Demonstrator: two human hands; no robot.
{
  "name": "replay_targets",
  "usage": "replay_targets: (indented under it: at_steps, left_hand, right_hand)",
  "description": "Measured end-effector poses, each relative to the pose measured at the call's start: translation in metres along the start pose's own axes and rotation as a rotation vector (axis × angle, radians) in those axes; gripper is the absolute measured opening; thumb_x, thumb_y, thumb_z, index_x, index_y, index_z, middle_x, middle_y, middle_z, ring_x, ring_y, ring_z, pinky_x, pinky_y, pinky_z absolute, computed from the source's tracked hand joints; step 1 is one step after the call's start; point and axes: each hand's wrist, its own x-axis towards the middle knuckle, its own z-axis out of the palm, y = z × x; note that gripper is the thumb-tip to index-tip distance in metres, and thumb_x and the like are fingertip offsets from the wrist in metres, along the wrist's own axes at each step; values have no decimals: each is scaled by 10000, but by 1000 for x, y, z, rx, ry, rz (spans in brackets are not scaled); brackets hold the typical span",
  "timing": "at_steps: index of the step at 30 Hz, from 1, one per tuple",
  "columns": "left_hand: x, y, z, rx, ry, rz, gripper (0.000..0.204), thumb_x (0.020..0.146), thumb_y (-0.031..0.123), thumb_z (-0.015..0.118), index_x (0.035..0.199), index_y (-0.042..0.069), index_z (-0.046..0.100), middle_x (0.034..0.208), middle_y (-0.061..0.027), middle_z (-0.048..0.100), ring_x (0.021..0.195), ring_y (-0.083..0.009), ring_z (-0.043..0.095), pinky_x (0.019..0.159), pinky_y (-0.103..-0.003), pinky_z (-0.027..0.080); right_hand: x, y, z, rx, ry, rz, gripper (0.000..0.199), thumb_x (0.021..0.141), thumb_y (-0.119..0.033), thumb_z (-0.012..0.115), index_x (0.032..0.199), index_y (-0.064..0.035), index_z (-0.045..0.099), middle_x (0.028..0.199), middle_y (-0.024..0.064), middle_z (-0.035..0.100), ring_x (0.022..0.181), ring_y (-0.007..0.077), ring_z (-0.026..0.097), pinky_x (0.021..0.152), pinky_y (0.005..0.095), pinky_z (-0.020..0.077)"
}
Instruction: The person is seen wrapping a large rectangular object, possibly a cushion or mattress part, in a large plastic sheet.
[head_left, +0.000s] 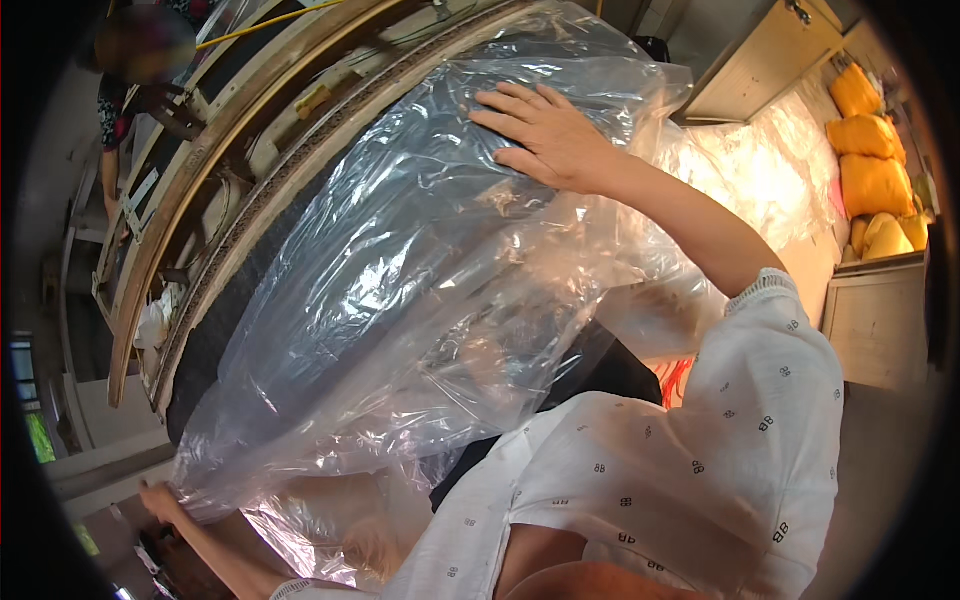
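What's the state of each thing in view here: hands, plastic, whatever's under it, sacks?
right hand: flat, fingers spread, pressing on the plastic
left hand: gripping the plastic's lower edge
clear plastic sheet: crumpled, draped over the dark item
dark item: mostly covered, lying against the wooden frame
wooden frame: bare, uncovered
yellow sacks: filled, stacked

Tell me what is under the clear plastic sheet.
Under the crinkled clear plastic sheet lies a large dark padded panel. The right hand presses flat on top; the left hand grips the sheet's lower edge. The panel's far end stays covered.
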Motion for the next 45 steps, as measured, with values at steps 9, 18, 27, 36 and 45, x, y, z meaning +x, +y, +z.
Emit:
replay_targets:
  at_steps: [9,18,27,36,45]
  left_hand:
    - [-236,342,-90,-1033,-77,1145,203,806,132,638,902,1,516,1123,-151,573,1060,-304,523,902,-349,393]
    - [-270,353,-99,-1154,-237,961,146,830,134,643,859,19,558,625,-16,448,582,-84,399,540,-230,366]
    - [-198,78,-18,-1120,-87,356,79,863,89,613,887,15,626,808,23,572,762,-59,491,710,-190,409]
    - [-228,37,-36,-1073,141,336,148,856,112,636,937,-12,622,820,7,589,751,-76,508,711,-201,420]
    - [-253,50,0,-1149,26,312,137,855,101,632,939,-7,625,829,-2,599,750,-65,506,688,-189,416]
  right_hand:
    - [-10,4,-7,109,-75,-55,507,929,-395,394,1352,-118,365,1414,99,339,1315,285,282,1076,455,214]
    - [22,94,2,-212,-60,572,668,898,-523,372,1353,-36,335,1427,173,289,1328,355,241,1040,567,200]
    - [-24,-28,-12,44,-158,-116,592,921,-439,368,1411,-120,277,1464,87,266,1364,247,211,1103,468,161]
    - [29,-23,16,455,155,-13,295,817,-277,613,1022,-66,635,1076,70,607,1039,251,541,903,381,412]
    - [55,12,11,410,-58,280,367,733,-372,707,907,-55,641,871,93,606,841,219,582,758,328,456]
